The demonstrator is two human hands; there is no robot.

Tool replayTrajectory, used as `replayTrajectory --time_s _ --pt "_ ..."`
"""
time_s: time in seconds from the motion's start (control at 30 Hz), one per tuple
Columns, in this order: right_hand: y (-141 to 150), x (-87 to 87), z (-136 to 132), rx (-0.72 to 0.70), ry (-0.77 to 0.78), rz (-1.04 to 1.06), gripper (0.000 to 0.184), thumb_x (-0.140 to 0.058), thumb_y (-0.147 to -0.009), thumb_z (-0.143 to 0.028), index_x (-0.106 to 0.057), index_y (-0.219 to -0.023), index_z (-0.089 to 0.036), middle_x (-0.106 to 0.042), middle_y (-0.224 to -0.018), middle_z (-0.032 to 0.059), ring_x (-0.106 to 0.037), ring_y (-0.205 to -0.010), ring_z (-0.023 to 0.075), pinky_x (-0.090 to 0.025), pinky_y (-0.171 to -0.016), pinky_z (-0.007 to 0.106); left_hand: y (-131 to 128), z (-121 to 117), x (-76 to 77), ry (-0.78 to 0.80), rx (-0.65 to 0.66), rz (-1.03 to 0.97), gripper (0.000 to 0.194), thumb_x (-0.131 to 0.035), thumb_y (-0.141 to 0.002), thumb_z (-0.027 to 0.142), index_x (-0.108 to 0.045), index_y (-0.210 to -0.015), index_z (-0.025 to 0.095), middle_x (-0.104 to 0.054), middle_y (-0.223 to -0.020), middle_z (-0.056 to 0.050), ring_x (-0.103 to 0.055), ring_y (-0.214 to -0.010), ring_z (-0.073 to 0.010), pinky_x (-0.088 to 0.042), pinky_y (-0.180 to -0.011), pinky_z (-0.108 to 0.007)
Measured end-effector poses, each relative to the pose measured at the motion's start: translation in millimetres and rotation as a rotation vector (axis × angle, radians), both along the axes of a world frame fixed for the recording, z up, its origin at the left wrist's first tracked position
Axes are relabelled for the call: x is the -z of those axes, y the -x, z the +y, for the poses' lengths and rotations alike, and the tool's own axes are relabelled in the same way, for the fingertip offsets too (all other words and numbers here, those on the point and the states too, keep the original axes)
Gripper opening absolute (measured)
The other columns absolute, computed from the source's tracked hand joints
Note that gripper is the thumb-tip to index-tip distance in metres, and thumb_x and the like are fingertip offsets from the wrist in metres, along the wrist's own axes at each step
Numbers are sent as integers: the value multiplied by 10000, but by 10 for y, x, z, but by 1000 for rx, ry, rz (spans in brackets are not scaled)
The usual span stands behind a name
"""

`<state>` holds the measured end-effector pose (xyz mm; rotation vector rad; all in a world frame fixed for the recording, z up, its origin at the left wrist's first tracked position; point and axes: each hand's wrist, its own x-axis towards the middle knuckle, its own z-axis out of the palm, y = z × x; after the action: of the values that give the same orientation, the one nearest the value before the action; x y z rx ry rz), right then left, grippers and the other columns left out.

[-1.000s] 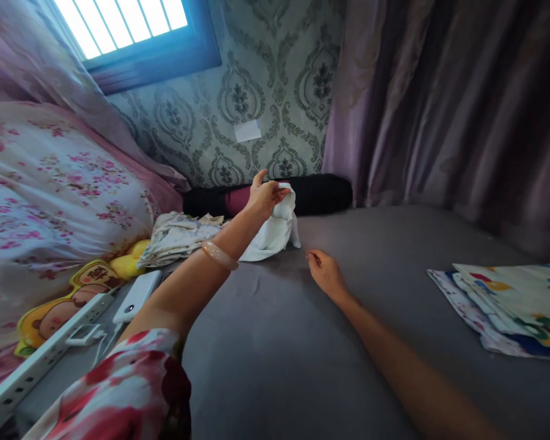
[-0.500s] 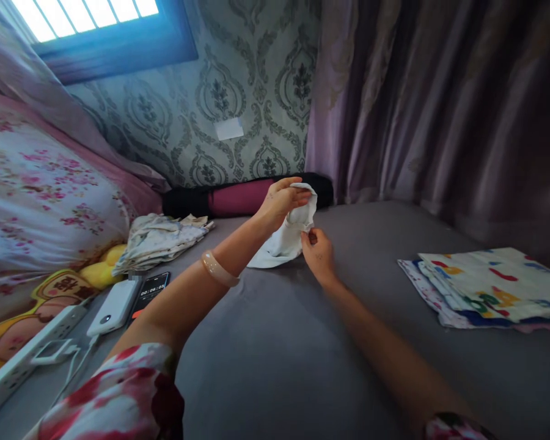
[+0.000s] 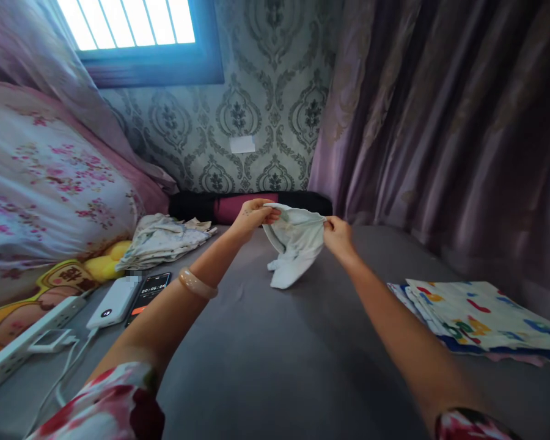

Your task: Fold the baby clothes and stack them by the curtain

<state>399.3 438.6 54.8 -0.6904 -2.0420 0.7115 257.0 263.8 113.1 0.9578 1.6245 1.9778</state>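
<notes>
A small white garment that looks like baby pants hangs above the bed, its top edge stretched between my two hands. My left hand, with a pale bangle on the wrist, pinches the left end of that edge. At the right end, the fingers of my right hand are closed on the cloth. The lower part droops toward the grey sheet; I cannot tell whether it touches.
Folded light clothes lie at the left, near a yellow plush toy, a phone, a white power bank and a power strip. A stack of printed clothes rests at the right. A dark-and-maroon roll lines the wall.
My hands have moved apart, pulling the garment's opening wide. Its lower part, which lay to the left, now hangs below between the hands. The view has shifted slightly.
</notes>
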Motion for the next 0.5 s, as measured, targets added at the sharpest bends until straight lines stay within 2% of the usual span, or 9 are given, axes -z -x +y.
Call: replayTrajectory --time_s 0.07,0.17,0.27,0.4,0.5 --pt "-32 -239 59 -11 0 11 291 -452 -826 -208 -710 -946 -148 -716 -917 102 -634 -865 220 -468 -784 324 48 -44 34 24 12 18 131 -677 -733 140 -647 -857 110 -717 -761 -78 -648 -619 -108 -492 -613 -213" --pt "-104 -591 78 -107 31 65 271 -469 -815 -221 -713 -907 -151 -716 -879 73 -629 -811 195 -480 -736 309 82 -73 93 60 40 56 158 -710 -695 138 -654 -840 111 -719 -757 -81 -638 -604 -111 -496 -603 -224" --pt "-201 -883 44 -226 187 49 222 -517 -793 -242 -714 -847 -154 -691 -723 44 -608 -663 172 -481 -622 292 61 -75 151 79 76 104 170 -727 -673 138 -660 -828 118 -708 -724 -68 -610 -576 -106 -480 -573 -220" --pt "-347 -1127 29 -364 366 -27 112 -630 -732 -256 -708 -738 -176 -624 -554 24 -591 -553 179 -490 -539 306 -19 -52 231 78 80 201 109 -747 -668 191 -673 -734 147 -614 -587 4 -512 -511 -82 -377 -479 -188" --pt "-452 -1208 57 -385 296 -15 103 -672 -707 -271 -686 -646 -189 -599 -506 28 -603 -538 198 -508 -527 331 -85 -14 324 59 56 300 122 -764 -673 254 -686 -657 163 -566 -579 21 -495 -560 -85 -359 -506 -186"
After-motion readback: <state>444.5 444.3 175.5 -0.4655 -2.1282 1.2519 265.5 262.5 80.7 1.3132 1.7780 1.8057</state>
